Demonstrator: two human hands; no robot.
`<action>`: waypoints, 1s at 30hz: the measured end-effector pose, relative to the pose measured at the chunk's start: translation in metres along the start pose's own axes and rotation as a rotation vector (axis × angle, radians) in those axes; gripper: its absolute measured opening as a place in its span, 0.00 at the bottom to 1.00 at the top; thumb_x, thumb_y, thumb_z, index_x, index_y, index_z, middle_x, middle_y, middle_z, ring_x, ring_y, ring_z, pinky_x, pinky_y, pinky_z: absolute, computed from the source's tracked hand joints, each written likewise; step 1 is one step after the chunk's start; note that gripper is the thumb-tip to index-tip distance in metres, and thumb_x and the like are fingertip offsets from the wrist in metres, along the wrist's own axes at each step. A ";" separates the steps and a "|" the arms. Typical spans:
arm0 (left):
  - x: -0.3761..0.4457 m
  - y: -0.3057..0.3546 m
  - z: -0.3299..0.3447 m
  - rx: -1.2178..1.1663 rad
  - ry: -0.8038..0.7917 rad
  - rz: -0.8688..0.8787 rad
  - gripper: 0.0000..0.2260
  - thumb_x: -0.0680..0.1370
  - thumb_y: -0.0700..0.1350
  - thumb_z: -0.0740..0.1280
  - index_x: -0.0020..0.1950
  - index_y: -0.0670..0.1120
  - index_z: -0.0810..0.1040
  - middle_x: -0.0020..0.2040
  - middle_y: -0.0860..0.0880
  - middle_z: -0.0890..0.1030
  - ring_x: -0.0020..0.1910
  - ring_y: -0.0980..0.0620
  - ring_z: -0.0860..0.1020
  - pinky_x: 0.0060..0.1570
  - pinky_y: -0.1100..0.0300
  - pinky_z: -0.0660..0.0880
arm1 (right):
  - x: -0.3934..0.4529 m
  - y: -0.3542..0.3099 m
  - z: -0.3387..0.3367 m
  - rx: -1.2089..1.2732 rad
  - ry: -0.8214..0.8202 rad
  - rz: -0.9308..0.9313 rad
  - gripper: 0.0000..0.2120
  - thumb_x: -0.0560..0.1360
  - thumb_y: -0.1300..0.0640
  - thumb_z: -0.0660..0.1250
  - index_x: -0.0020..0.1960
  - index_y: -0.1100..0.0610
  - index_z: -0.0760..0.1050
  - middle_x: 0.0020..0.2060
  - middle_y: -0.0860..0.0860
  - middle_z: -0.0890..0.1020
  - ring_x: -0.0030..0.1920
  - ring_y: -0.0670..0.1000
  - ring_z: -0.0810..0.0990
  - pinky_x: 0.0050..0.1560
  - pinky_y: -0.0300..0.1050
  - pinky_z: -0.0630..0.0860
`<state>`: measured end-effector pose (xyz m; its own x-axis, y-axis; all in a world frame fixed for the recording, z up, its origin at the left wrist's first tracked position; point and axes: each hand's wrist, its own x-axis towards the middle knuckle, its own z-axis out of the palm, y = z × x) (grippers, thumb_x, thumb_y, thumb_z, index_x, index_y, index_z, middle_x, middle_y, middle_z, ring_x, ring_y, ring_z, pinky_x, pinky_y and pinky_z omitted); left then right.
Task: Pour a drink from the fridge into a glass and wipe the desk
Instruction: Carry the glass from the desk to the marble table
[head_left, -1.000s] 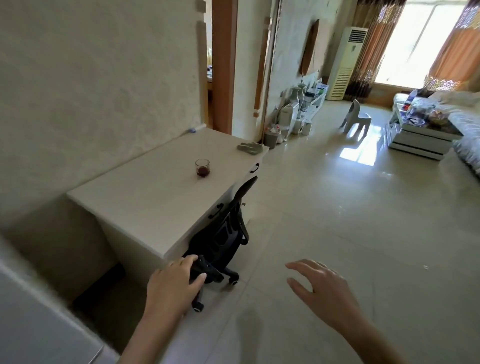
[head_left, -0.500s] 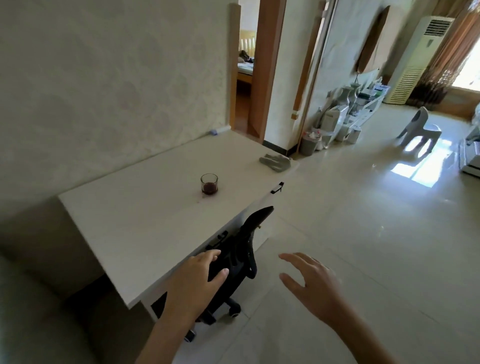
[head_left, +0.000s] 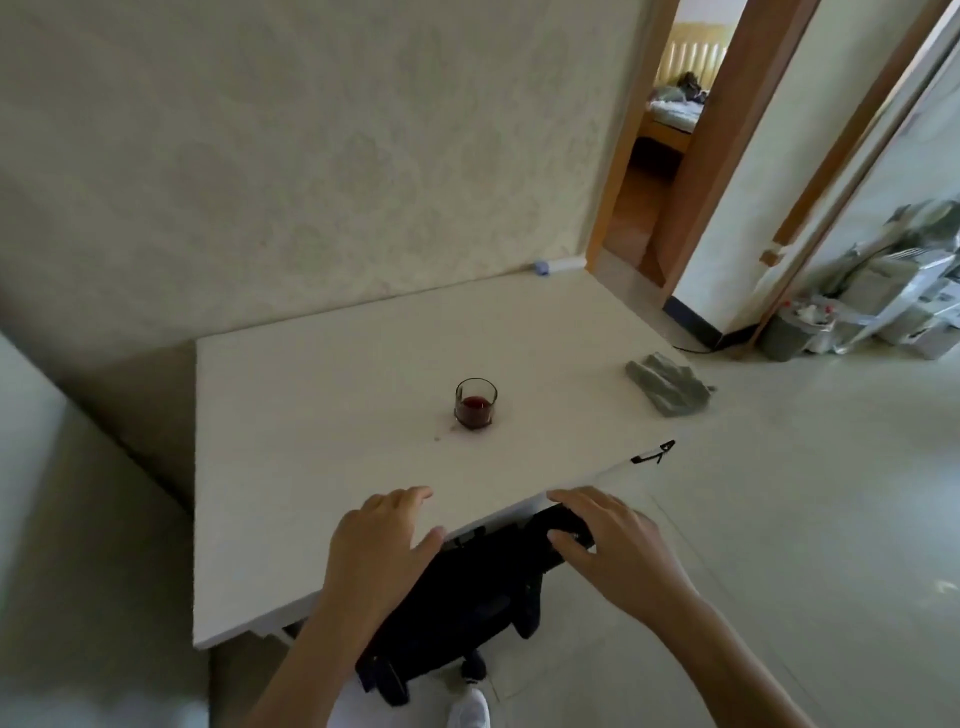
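A small clear glass with dark red drink stands upright near the middle of the white desk. Small reddish spots mark the desk just left of the glass. A crumpled grey cloth lies at the desk's far right corner. My left hand hovers over the desk's front edge with fingers loosely spread, holding nothing. My right hand is spread above the back of the black office chair; whether it touches the chair is unclear.
The chair is tucked under the desk's front edge. A patterned wall backs the desk. An open doorway lies beyond its right end, and a bin and clutter sit on the tiled floor further right.
I have moved closer and now look down on the desk. Both hands rose toward the desk's front edge and the chair back; glass and cloth have not moved.
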<state>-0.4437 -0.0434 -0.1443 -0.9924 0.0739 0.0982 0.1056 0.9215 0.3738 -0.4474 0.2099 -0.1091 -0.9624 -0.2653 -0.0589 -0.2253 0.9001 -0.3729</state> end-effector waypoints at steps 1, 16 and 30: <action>0.013 -0.002 0.006 0.011 0.007 -0.017 0.21 0.77 0.58 0.61 0.68 0.51 0.72 0.59 0.54 0.79 0.57 0.53 0.76 0.52 0.57 0.73 | 0.016 0.007 0.000 0.004 -0.003 -0.016 0.18 0.77 0.46 0.59 0.67 0.45 0.67 0.63 0.41 0.73 0.61 0.44 0.72 0.59 0.43 0.71; 0.149 -0.027 0.063 0.230 -0.093 -0.199 0.18 0.68 0.52 0.73 0.55 0.48 0.79 0.43 0.51 0.84 0.41 0.48 0.81 0.35 0.54 0.76 | 0.225 0.049 0.017 -0.158 -0.182 -0.236 0.23 0.76 0.44 0.59 0.69 0.47 0.64 0.66 0.45 0.70 0.62 0.49 0.72 0.58 0.48 0.71; 0.179 -0.017 0.101 0.241 -0.054 -0.497 0.20 0.66 0.53 0.75 0.56 0.48 0.79 0.42 0.52 0.83 0.39 0.51 0.81 0.36 0.55 0.77 | 0.352 0.053 0.090 -0.302 -0.499 -0.466 0.39 0.72 0.42 0.65 0.74 0.47 0.47 0.75 0.51 0.52 0.67 0.58 0.65 0.60 0.54 0.71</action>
<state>-0.6299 -0.0072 -0.2258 -0.9215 -0.3787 -0.0863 -0.3876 0.9110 0.1411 -0.7840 0.1333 -0.2329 -0.5895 -0.7032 -0.3975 -0.6943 0.6926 -0.1956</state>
